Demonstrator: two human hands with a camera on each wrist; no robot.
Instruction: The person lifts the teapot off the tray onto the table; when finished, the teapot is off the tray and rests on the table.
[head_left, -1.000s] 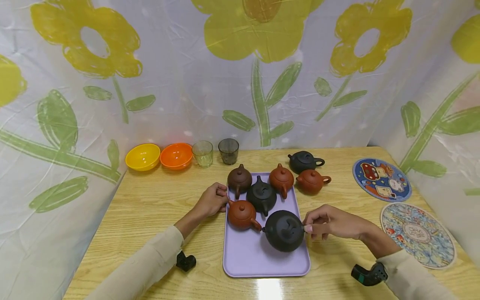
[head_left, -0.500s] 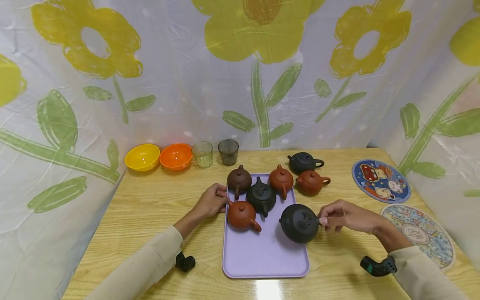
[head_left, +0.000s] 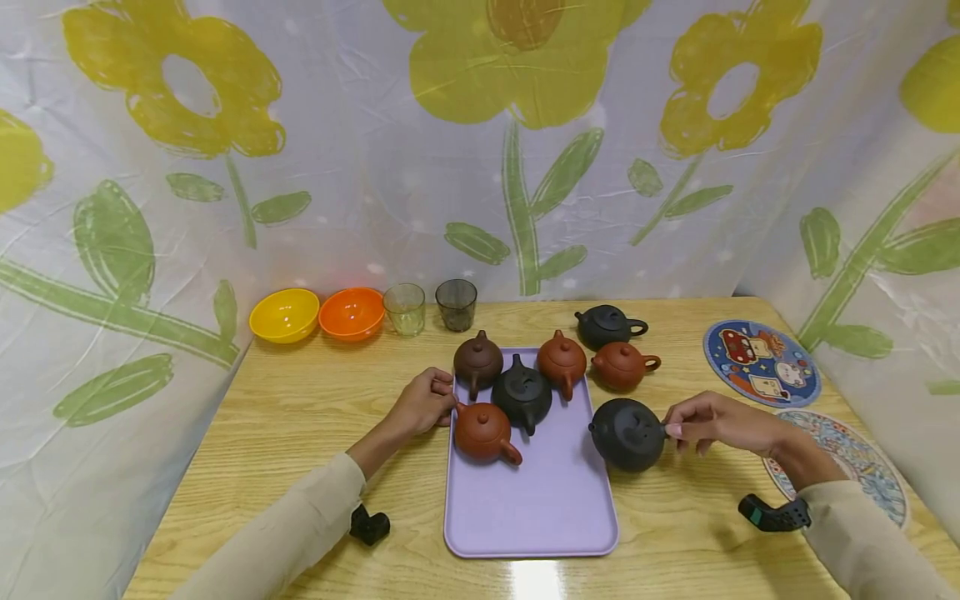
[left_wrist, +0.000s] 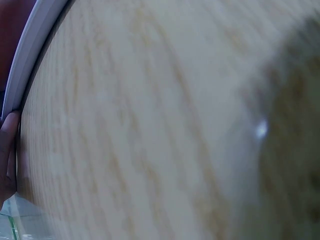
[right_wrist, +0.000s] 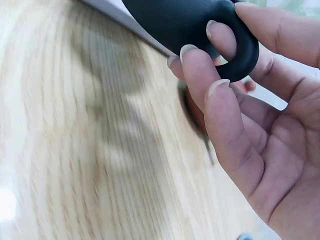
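hands well apart: the right hand (head_left: 720,423) pinches the handle (right_wrist: 251,47) of a black teapot (head_left: 628,435) just on its inner side, while the left hand (head_left: 423,400) touches its side of the purple tray (head_left: 532,512), though whether it grips i cannot tell. a level carry, clear of the red teapot (head_left: 621,367) ahead, seems best. only the right wrist view shows a fingertip inside the handle's loop.

Legible text: none at my remote station. On the blue round mat (head_left: 763,363), I find printed figures with marks too small to read; on the pale patterned round mat (head_left: 870,458), I likewise resolve no lettering.
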